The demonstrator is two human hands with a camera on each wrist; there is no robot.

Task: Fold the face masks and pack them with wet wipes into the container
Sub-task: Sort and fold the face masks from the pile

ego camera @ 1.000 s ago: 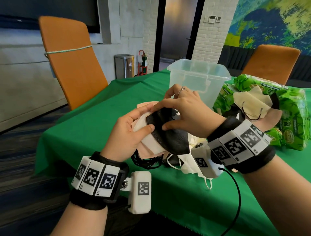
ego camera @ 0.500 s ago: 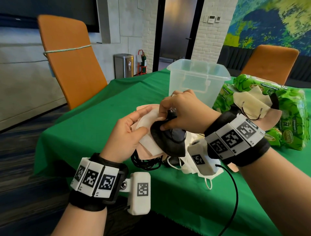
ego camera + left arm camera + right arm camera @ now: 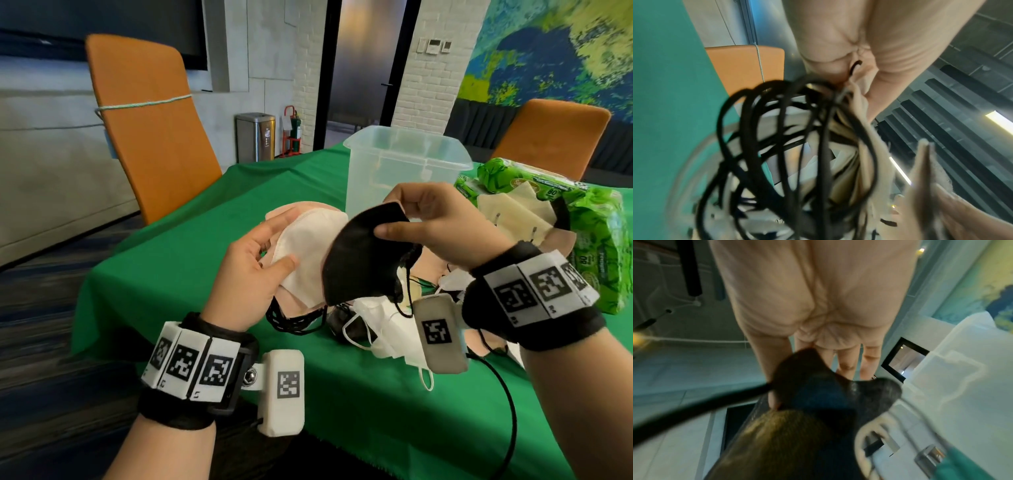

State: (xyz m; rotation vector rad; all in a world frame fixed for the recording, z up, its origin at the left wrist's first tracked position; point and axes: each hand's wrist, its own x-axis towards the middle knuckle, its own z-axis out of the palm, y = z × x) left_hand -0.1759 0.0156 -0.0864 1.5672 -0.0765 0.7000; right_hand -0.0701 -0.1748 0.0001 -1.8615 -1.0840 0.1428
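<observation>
My right hand (image 3: 416,224) pinches the top corner of a folded black mask (image 3: 359,260), lifted clear of the stack; the same black mask (image 3: 818,395) fills the right wrist view. My left hand (image 3: 260,263) grips a stack of folded masks with a white mask (image 3: 308,250) on top and peach ones beneath. Black ear loops (image 3: 797,154) dangle under that stack. The clear plastic container (image 3: 404,171) stands open just behind my hands. Green wet wipe packs (image 3: 589,236) lie at the right with cream masks (image 3: 507,219) on them.
Loose white masks (image 3: 387,329) lie on the green tablecloth (image 3: 178,253) under my right wrist. An orange chair (image 3: 150,116) stands at the table's left, another orange chair (image 3: 555,137) behind the wipes. The table's near edge runs just below my wrists.
My right hand has pulled the black mask up and to the right, off the stack in my left hand. The white mask on top is now uncovered.
</observation>
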